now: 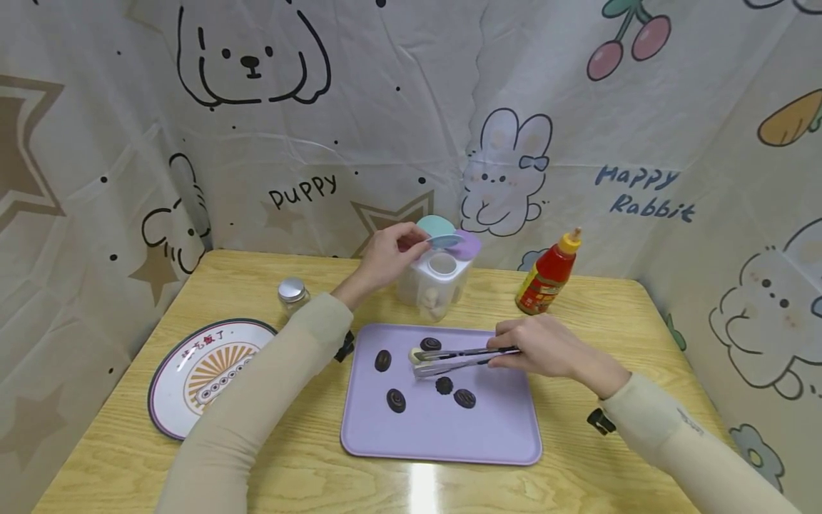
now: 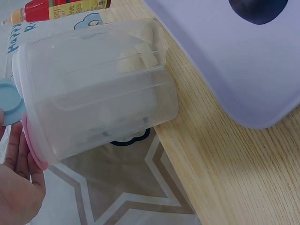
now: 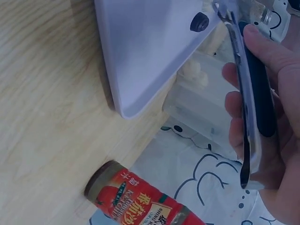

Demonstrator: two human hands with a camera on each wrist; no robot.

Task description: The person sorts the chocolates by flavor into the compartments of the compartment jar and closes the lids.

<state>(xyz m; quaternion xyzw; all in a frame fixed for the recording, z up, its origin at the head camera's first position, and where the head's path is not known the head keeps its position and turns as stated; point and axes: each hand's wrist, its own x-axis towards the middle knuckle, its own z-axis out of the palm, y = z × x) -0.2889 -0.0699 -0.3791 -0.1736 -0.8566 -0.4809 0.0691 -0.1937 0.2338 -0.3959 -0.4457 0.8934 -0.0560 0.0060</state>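
The right hand (image 1: 546, 345) grips tongs (image 1: 464, 353) at the pale piece (image 1: 414, 354), 11 o'clock on the tray (image 1: 443, 437); the left hand (image 1: 390, 251) pinches the blue lid (image 1: 446, 240) of the container (image 1: 442, 287), toward 12. Pickup seems in hand, next needing a gentle squeeze.

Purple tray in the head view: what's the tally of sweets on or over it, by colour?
Dark brown chocolates: 5
Cream piece: 1, partly hidden by the tongs
Total on or over the purple tray: 6
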